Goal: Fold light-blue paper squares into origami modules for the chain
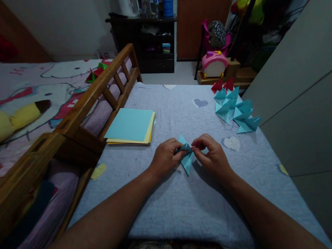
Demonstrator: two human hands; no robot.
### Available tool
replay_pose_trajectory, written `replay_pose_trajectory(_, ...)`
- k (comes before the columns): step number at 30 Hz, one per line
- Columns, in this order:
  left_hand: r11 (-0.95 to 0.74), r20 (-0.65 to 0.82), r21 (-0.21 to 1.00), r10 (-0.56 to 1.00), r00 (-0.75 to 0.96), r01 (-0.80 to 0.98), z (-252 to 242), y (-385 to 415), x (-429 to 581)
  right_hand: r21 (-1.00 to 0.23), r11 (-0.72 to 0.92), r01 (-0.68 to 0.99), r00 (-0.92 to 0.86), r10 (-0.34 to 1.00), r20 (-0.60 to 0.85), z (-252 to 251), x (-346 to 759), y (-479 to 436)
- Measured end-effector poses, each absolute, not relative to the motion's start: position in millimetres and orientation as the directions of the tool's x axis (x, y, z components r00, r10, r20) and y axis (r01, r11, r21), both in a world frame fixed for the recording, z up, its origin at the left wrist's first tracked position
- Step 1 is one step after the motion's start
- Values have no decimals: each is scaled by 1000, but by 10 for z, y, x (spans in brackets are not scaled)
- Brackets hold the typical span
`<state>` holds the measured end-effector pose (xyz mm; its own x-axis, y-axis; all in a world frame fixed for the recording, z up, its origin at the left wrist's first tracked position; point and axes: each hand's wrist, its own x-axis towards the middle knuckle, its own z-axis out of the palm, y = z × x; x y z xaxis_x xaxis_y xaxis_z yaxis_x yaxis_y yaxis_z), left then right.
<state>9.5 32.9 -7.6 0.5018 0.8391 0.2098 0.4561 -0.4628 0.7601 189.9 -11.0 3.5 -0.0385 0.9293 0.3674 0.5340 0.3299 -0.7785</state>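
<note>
Left of centre: square stack of blue and yellow paper sheets (130, 124) on pale-blue heart-patterned cloth (179, 110). Centre: left hand (167, 156), fingers pinching small light-blue folded-paper piece (187, 162). Right hand (212, 156): fingers pinching piece's right tip. Upper right of centre: pointed light-blue paper figures (226, 106), pointed red paper figures (217, 87) behind.
</note>
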Motion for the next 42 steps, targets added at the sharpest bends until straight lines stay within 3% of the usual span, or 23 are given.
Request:
replay_pose_trajectory(15,-512,333,788,821,463,341,-37,285,87,-807,383,450,-39,911,411,84,1823,-139)
replay_pose_trajectory(31,-543,365,744,818,444,389,-76,279,90,-808,375,454,-59,918,393,108,1815,-150)
replay_pose_trajectory(42,-653,425,611,748,510,448,-85,247,75,-798,367,477,-60,920,387,119,1814,-177)
